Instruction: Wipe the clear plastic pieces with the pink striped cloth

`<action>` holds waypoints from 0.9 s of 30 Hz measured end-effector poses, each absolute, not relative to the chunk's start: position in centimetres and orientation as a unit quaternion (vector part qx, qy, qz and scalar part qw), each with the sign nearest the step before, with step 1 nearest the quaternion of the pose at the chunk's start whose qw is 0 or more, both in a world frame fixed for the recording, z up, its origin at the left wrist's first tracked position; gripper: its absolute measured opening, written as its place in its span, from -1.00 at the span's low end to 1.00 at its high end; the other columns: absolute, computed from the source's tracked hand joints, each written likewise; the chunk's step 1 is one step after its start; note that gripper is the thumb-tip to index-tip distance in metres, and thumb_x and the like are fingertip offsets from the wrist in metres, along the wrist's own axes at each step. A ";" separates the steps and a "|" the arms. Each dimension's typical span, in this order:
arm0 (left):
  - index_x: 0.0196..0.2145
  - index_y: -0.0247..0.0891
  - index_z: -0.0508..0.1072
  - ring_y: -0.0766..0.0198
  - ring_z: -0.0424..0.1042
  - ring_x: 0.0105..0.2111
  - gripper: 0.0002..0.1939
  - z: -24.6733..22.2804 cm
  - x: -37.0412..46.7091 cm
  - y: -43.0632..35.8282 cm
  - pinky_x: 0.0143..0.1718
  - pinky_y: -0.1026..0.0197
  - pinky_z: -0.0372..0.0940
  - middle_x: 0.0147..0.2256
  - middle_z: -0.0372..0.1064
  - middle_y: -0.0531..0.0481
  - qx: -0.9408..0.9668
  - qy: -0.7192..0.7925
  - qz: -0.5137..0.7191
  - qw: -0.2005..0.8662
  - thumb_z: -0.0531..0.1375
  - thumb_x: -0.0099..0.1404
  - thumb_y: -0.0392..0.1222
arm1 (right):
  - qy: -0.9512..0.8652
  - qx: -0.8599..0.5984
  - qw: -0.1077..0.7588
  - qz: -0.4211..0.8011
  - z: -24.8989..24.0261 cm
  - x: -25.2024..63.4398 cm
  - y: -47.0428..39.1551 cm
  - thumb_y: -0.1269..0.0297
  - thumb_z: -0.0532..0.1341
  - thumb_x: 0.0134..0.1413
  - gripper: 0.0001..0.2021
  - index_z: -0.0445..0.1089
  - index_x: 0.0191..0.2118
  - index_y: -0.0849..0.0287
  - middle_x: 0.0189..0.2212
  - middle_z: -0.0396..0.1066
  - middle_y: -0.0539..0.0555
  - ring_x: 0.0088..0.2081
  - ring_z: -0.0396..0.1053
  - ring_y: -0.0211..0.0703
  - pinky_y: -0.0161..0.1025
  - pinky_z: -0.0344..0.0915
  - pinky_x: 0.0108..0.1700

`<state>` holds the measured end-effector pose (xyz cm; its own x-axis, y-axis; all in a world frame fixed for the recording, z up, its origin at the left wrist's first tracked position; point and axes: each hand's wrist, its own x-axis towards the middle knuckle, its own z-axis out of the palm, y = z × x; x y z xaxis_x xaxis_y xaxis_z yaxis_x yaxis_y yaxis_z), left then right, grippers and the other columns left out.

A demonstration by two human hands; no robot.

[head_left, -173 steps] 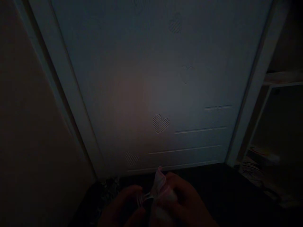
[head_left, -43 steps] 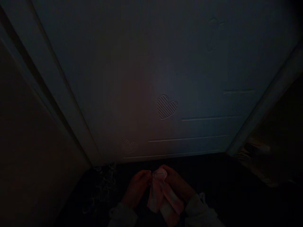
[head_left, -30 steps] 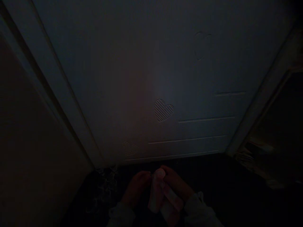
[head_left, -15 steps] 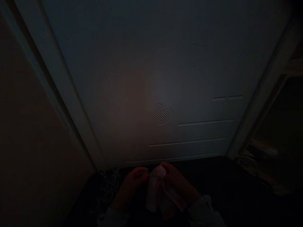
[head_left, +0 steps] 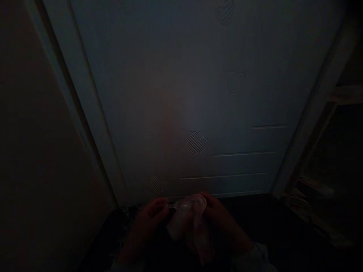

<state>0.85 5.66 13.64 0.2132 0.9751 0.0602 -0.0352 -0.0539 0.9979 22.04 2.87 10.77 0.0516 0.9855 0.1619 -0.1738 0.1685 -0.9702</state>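
In dim light, low in the head view, both my hands are at a pale pink ribbon-like thing point(head_left: 185, 211) with a rounded top and loose tails hanging down. My left hand point(head_left: 154, 211) has its fingertips closed on a thin, light strand point(head_left: 171, 206) that runs to the left side of the pink thing. At the rounded end, my right hand point(head_left: 214, 211) grips the pink thing from the right, its fingers partly hidden behind it. What exactly the pink thing is, I cannot make out.
A pale panel point(head_left: 141, 94) with embossed hearts point(head_left: 197, 143) and lines stands upright ahead. Beyond its frame on the right are a dark shelf-like shape and blurred items point(head_left: 314, 185). A wall point(head_left: 42, 151) rises on the left. The surface below the hands is dark.
My left hand has drawn a little leftward, and the strand shows longer between it and the pink thing. The pink thing's rounded end has shifted right, and its tails hang differently. The view has tilted slightly.
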 end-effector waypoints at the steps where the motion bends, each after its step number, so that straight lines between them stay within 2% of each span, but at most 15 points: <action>1: -0.41 -0.17 0.57 0.09 0.54 -0.30 -0.73 14.0 0.7 5.5 -0.24 0.16 0.37 -0.37 0.61 -0.03 0.558 0.424 0.472 0.535 0.40 -0.16 -0.14 | -0.480 -0.421 0.596 0.487 11.0 21.9 2.7 0.27 0.34 -0.18 -0.85 0.51 -0.37 0.14 -0.38 0.56 0.07 -0.28 0.47 -0.02 -0.09 0.34 -0.15; 4: -0.42 -0.15 0.56 0.06 0.54 -0.29 -0.74 14.9 0.8 4.8 -0.23 0.14 0.37 -0.36 0.60 -0.02 0.565 0.430 0.486 0.510 0.38 -0.17 -0.14 | -0.477 -0.419 0.601 0.485 11.7 20.8 2.1 0.16 0.34 -0.12 -0.74 0.52 -0.25 0.13 -0.27 0.57 0.12 -0.21 0.48 0.05 -0.04 0.34 -0.12; 8: -0.45 -0.14 0.56 0.01 0.53 -0.34 -0.77 15.0 2.2 3.8 -0.25 0.09 0.36 -0.41 0.58 -0.04 0.592 0.439 0.491 0.465 0.36 -0.18 -0.18 | -0.481 -0.404 0.615 0.477 12.4 19.4 1.7 0.16 0.36 -0.15 -0.66 0.50 -0.16 0.09 -0.15 0.55 0.12 -0.09 0.45 0.09 -0.01 0.29 -0.01; 16: -0.36 -0.01 0.63 -0.09 0.49 -0.21 -0.72 14.6 2.9 2.9 -0.08 -0.01 0.28 -0.26 0.59 -0.05 0.640 0.457 0.497 0.367 0.34 -0.13 -0.18 | -0.480 -0.412 0.629 0.453 12.3 19.6 1.7 0.23 0.35 -0.22 -0.78 0.53 -0.33 0.12 -0.36 0.56 0.07 -0.26 0.46 0.04 -0.12 0.34 -0.21; 19: -0.34 0.02 0.64 -0.10 0.49 -0.19 -0.71 15.1 2.4 2.5 -0.08 0.00 0.30 -0.24 0.59 -0.05 0.661 0.449 0.489 0.348 0.33 -0.12 -0.18 | -0.479 -0.412 0.630 0.451 12.3 19.2 1.5 0.25 0.34 -0.20 -0.83 0.53 -0.37 0.14 -0.42 0.54 0.04 -0.32 0.44 -0.01 -0.18 0.33 -0.28; 27: -0.31 0.03 0.64 -0.09 0.52 -0.23 -0.69 15.9 1.5 3.0 -0.14 0.01 0.36 -0.25 0.60 -0.05 0.691 0.432 0.469 0.341 0.32 -0.10 -0.14 | -0.484 -0.408 0.625 0.457 12.6 19.1 1.2 0.29 0.30 -0.22 -0.84 0.52 -0.39 0.14 -0.43 0.53 0.03 -0.34 0.43 -0.04 -0.19 0.34 -0.28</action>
